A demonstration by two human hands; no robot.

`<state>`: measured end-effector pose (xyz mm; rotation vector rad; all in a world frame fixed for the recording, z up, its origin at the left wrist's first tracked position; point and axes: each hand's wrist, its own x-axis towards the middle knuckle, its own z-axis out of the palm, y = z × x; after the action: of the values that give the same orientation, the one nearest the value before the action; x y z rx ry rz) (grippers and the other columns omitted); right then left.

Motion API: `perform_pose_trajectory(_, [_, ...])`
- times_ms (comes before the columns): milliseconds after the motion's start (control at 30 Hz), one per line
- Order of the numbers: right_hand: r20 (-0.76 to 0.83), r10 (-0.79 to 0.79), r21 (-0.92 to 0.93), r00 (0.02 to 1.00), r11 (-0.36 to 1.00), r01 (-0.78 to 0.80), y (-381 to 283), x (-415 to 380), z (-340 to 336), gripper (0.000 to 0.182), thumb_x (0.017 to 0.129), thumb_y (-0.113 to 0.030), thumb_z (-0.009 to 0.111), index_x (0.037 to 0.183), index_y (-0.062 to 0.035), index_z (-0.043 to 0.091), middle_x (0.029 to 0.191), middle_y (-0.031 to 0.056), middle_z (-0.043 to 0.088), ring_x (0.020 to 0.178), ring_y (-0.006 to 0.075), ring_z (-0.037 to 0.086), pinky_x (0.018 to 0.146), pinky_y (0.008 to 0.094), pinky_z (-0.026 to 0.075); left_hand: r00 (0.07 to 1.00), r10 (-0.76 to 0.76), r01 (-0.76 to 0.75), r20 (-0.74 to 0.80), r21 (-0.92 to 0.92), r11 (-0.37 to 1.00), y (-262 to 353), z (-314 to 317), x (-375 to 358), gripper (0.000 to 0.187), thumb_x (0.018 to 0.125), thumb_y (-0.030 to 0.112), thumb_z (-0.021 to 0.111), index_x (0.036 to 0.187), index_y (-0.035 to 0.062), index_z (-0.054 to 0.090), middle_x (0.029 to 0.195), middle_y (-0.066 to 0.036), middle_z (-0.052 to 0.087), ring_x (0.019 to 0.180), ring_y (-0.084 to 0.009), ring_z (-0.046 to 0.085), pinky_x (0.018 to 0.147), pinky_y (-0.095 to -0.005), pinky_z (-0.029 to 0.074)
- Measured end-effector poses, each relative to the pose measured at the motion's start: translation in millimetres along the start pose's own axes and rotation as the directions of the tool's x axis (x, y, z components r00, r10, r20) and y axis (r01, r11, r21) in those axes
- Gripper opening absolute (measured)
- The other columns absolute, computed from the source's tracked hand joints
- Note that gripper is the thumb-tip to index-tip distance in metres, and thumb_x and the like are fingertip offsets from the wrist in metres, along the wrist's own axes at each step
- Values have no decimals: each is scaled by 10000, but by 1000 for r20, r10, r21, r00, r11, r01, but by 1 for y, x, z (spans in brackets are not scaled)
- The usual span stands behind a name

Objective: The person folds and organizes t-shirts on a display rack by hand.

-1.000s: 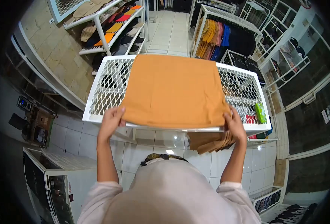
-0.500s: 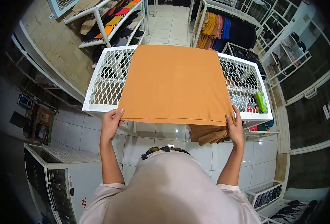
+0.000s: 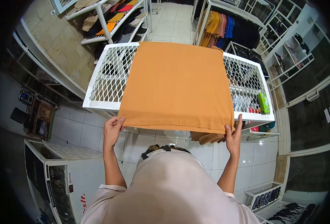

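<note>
An orange cloth (image 3: 176,86) lies spread over a white mesh-topped table (image 3: 101,104), its near edge hanging a little past the table's front. At the cloth's near left corner, my left hand (image 3: 113,128) pinches the hem between thumb and fingers. My right hand (image 3: 233,134) grips the near right corner with the thumb on top, while its index finger points forward along the table edge. Below the right part of the cloth, a bunched brown fabric (image 3: 206,137) hangs partly hidden.
A green packet (image 3: 263,103) sits on the table's right end. Shelves with folded goods (image 3: 114,24) stand behind at left, and a rack of hanging clothes (image 3: 217,26) is behind at right. A white display case (image 3: 79,183) is near my left arm.
Both hands have come slightly toward me and down, drawing the cloth's near edge further over the table front. The right index finger is now straighter.
</note>
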<state>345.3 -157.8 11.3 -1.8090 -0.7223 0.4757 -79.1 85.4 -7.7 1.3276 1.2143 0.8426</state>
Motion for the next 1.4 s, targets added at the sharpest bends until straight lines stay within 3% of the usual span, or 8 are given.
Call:
perform_pose_trajectory(267, [11,-24,-197,1000,980,25,-6,-11,-4,888,1006,-116,636,1678,-197,62,712,45,574,586,115,515,542,296,464,997,-27,16,72,162,987,-14,-11,-9,304,973,289,738,866,5,724,712,3,664,660,-54,574,626,-236,453])
perform_pose_trajectory(467, [-58,-36,-494,998,870,2,-12,-13,4,981,885,-105,744,1665,-157,152,922,192,692,746,373,643,749,420,532,987,121,-89,-103,272,958,-22,14,-7,319,931,259,778,1083,-11,702,867,-31,682,751,-109,588,679,-277,477])
perform_pose_trajectory(533, [-145,-387,-673,910,713,197,-25,-18,6,943,863,-115,769,1640,-101,236,1076,220,678,923,393,665,827,426,529,946,250,-169,-208,345,923,-12,27,-10,376,909,252,798,1148,-14,682,923,-46,683,786,-126,594,695,-289,488])
perform_pose_trajectory(700, [-91,-313,-482,945,845,233,-51,-8,32,545,875,-145,749,1384,-23,597,988,150,662,838,295,651,778,402,537,892,278,-71,-357,496,865,4,44,-23,445,868,255,822,1236,67,658,997,-80,652,858,-183,620,731,-336,519])
perform_pose_trajectory(833, [112,-498,-516,860,710,479,-52,-3,61,470,884,-79,748,1330,8,630,873,121,647,724,189,629,665,307,519,915,199,-45,-350,403,914,12,50,-50,474,868,245,824,1260,48,644,996,-89,669,858,-186,642,754,-330,536])
perform_pose_trajectory(933, [217,-320,-306,922,875,375,-74,-12,90,442,859,-71,753,1289,-19,666,891,131,676,693,253,652,643,355,534,905,180,-14,-386,394,919,3,45,-80,472,869,223,823,1265,40,642,982,-102,694,829,-194,670,744,-333,553])
perform_pose_trajectory(1133, [736,-448,-21,507,734,679,-80,-42,160,329,877,-100,740,1204,-69,710,897,128,704,669,243,682,619,368,542,860,76,91,-505,298,950,-18,9,-161,418,908,183,797,1269,32,649,955,-77,725,789,-130,653,744,-287,543])
perform_pose_trajectory(1400, [880,-473,321,47,666,674,-102,-168,246,304,885,-142,749,1178,-63,725,834,114,701,584,252,643,581,377,515,623,-24,204,-782,133,970,-72,-44,-284,412,927,257,776,1260,44,660,978,-101,731,856,-185,692,796,-325,564])
